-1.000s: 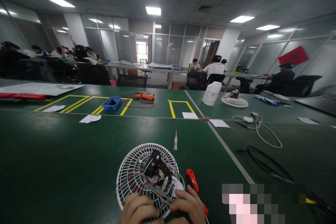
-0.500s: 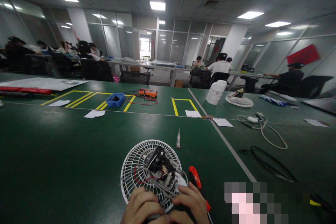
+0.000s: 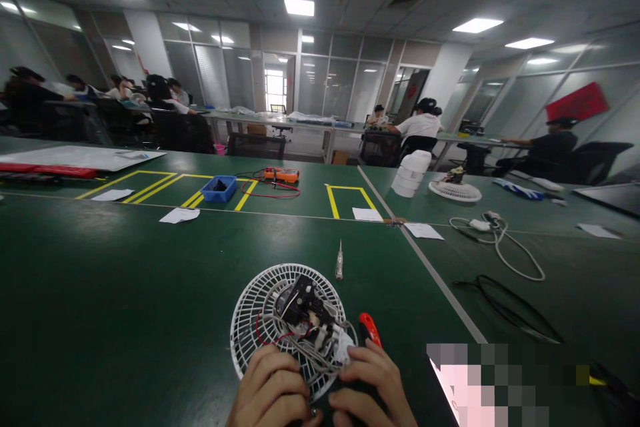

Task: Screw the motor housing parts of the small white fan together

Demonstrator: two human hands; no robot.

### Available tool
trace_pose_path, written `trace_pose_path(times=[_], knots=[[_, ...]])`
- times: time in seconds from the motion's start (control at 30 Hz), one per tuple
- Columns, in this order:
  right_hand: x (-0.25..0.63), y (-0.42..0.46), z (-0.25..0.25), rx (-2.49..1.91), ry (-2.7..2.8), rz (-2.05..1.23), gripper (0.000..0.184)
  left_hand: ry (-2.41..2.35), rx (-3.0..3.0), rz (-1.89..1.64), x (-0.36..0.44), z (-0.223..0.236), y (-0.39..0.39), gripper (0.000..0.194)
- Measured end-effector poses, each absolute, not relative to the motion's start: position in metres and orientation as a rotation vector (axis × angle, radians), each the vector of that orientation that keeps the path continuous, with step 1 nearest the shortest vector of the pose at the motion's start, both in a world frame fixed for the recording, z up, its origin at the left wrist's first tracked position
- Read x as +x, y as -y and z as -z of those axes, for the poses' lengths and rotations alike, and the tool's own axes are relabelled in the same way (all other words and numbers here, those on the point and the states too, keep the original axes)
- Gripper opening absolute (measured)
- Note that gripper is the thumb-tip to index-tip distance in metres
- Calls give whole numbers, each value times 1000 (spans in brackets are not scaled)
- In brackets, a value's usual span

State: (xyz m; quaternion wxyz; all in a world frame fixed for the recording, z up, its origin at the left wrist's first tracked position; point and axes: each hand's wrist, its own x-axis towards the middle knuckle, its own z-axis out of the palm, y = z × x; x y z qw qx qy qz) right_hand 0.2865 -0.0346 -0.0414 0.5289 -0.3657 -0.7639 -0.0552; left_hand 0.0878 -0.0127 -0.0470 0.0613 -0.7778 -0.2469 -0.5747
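Observation:
A round white fan grille (image 3: 245, 310) lies on the green table in front of me. On it sits a black fan motor assembly (image 3: 299, 303) with grey cables (image 3: 313, 355), a thin red wire (image 3: 259, 330) and a white plastic piece (image 3: 343, 347). My left hand (image 3: 275, 387) is over the grille's near edge, fingers curled and closed; a small shiny bit shows by its fingertips, too small to name. My right hand (image 3: 373, 383) is bent with its fingers apart, the fingertips close to the white piece and cables. Just beyond it is a red-and-black tool handle (image 3: 369, 328), partly hidden.
A clear-handled screwdriver (image 3: 340, 263) lies beyond the grille. Farther off are a blue bin (image 3: 219, 189), an orange multimeter (image 3: 281, 175), a white stacked part (image 3: 411, 173), another fan grille (image 3: 455, 191) and coiled cables (image 3: 517, 257). People sit at tables behind.
My hands have moved apart; the right hand has shifted slightly right, and a dark gap shows between them. The grille and motor stay in place.

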Motion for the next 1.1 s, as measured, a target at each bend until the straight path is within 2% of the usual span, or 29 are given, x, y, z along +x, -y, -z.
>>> trace_pose_path(times=[0.1,0.2,0.33,0.43,0.6,0.73,0.9,1.1], knots=[[302,32,28,-1028,1830,87,23,767,-2454,1698,85,37,14,14],[314,27,22,-1308,1704,86,20,775,-2478,1697,85,32,14,11],[324,18,34,-1623,1709,112,40,795,-2461,1712,86,35,15,11],[328,15,46,-1706,1782,49,49,806,-2445,1733,86,35,15,11],[332,16,47,-1714,1697,-139,54,808,-2455,1726,84,33,16,12],[326,16,33,-1722,1410,-548,58,783,-2447,1742,85,33,15,13],[312,20,13,-1370,1005,-1059,67,778,-2434,1744,85,32,15,15],[307,26,4,-1252,800,-1132,81,784,-2434,1737,85,32,16,19]])
